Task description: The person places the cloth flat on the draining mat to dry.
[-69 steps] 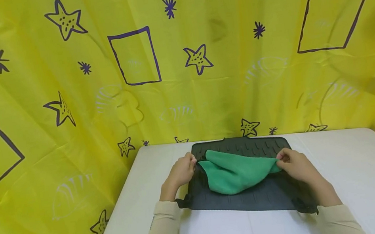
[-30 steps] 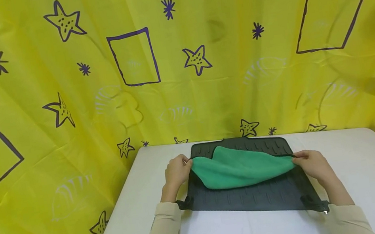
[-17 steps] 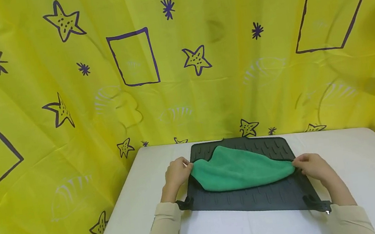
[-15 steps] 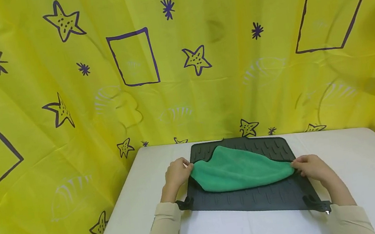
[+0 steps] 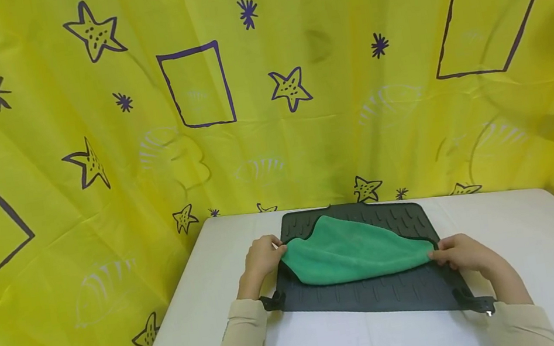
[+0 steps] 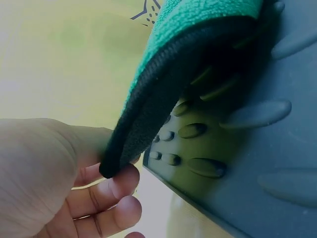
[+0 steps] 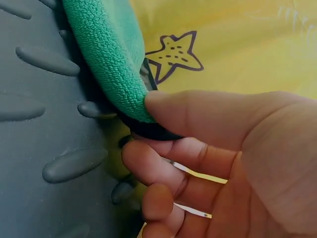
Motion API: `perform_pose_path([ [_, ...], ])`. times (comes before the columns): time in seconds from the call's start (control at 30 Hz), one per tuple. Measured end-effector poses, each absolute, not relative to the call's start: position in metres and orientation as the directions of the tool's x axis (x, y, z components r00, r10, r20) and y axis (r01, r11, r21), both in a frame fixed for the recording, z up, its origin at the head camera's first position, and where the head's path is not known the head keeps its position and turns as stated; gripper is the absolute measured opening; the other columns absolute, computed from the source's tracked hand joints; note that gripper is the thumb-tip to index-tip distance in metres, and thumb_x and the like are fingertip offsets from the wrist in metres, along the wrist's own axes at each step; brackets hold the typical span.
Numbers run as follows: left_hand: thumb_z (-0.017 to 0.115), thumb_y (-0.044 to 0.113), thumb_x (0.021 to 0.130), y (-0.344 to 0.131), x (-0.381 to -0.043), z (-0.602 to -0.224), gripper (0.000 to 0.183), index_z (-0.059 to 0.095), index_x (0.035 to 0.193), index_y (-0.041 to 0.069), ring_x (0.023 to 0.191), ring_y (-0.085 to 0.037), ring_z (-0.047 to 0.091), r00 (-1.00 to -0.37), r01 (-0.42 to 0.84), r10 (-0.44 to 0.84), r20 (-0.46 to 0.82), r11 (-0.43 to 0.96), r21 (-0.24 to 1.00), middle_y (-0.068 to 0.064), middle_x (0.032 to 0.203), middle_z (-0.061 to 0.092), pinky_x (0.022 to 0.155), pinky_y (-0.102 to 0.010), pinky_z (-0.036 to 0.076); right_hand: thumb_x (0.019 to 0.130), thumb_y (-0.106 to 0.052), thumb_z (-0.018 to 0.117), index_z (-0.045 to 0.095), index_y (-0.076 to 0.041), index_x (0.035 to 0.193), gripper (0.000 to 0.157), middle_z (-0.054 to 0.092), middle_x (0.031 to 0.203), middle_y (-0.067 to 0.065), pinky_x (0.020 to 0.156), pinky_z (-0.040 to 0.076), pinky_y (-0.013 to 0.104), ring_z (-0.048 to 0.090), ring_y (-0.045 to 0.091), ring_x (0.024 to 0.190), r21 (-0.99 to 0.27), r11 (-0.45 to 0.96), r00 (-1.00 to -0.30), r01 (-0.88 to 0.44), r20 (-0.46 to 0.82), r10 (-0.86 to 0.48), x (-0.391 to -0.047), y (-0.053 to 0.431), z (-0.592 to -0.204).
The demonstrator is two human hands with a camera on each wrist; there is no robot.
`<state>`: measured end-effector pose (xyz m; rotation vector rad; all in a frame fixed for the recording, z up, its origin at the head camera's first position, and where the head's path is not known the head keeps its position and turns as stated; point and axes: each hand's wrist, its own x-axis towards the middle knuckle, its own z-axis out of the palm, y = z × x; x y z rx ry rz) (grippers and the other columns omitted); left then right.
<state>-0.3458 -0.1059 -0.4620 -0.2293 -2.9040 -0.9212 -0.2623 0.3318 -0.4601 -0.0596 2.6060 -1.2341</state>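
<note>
Cloth (image 5: 357, 251) at the frame's lower centre, over a mat (image 5: 358, 296), is pinched by left hand (image 5: 262, 256) and right hand (image 5: 461, 253).

Soft, even light fills the head view, with vague shadows on the yellow curtain (image 5: 337, 147) at upper right and faint ones on the white surface (image 5: 509, 235). The left wrist view looks hazy, its background blurred, with deep shadow beneath the green cloth (image 6: 198, 14).

The green cloth (image 5: 357, 251) is edged in black, the mat (image 5: 358, 296) coloured dark grey, the yellow curtain (image 5: 347, 139) starred in purple.
</note>
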Motion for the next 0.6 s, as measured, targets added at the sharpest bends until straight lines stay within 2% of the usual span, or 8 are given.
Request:
perform_pose_path([
  [0.13,0.066,0.026,0.088,-0.106,-0.346,-0.462,0.017,0.071,0.093,0.010,0.058,-0.015,0.054,-0.986,0.163,0.109,0.128,0.801,0.576,0.000,0.070,0.064,0.049,-0.028,0.041,0.096,-0.030,0.056,0.050,0.002,0.077,0.038,0.043,0.064,-0.001,0.056,0.034,0.027,0.043,0.013,0.063,-0.742,0.669,-0.986,0.043,-0.141,-0.093,-0.265,0.330,-0.460],
  [0.23,0.067,0.024,0.088,-0.107,-0.346,-0.460,0.015,0.071,0.092,0.011,0.059,-0.015,0.054,-0.985,0.168,0.114,0.127,0.792,0.587,0.000,0.069,0.062,0.050,-0.028,0.041,0.099,-0.034,0.051,0.054,0.002,0.084,0.039,0.052,0.072,0.004,0.062,0.041,0.028,0.049,0.015,0.071,-0.747,0.665,-0.998,0.015,-0.056,-0.039,-0.267,0.327,-0.459],
  [0.37,0.068,0.022,0.087,-0.109,-0.345,-0.453,0.012,0.070,0.092,0.011,0.059,-0.014,0.054,-0.984,0.179,0.135,0.118,0.770,0.613,-0.001,0.068,0.062,0.052,-0.027,0.042,0.101,-0.032,0.049,0.055,0.004,0.099,0.037,0.064,0.084,0.011,0.067,0.050,0.029,0.057,0.015,0.074,-0.803,0.594,-0.998,-0.051,0.054,-0.014,-0.271,0.322,-0.459],
  [0.47,0.067,0.020,0.087,-0.113,-0.344,-0.449,0.012,0.070,0.092,0.010,0.056,-0.014,0.055,-0.982,0.184,0.170,0.083,0.747,0.639,-0.002,0.068,0.063,0.051,-0.027,0.042,0.101,-0.034,0.047,0.053,0.003,0.103,0.038,0.062,0.082,0.010,0.062,0.047,0.028,0.054,0.012,0.070,-0.817,0.574,-0.995,-0.061,0.095,0.031,-0.272,0.319,-0.458],
  [0.6,0.068,0.018,0.087,-0.118,-0.341,-0.444,0.010,0.070,0.087,0.009,0.055,-0.015,0.058,-0.966,0.212,0.259,0.021,0.737,0.641,-0.003,0.073,0.066,0.052,-0.027,0.042,0.100,-0.040,0.046,0.053,0.002,0.106,0.043,0.054,0.080,0.006,0.060,0.042,0.027,0.049,0.012,0.073,-0.812,0.583,-0.993,-0.011,0.078,0.089,-0.273,0.315,-0.457],
])
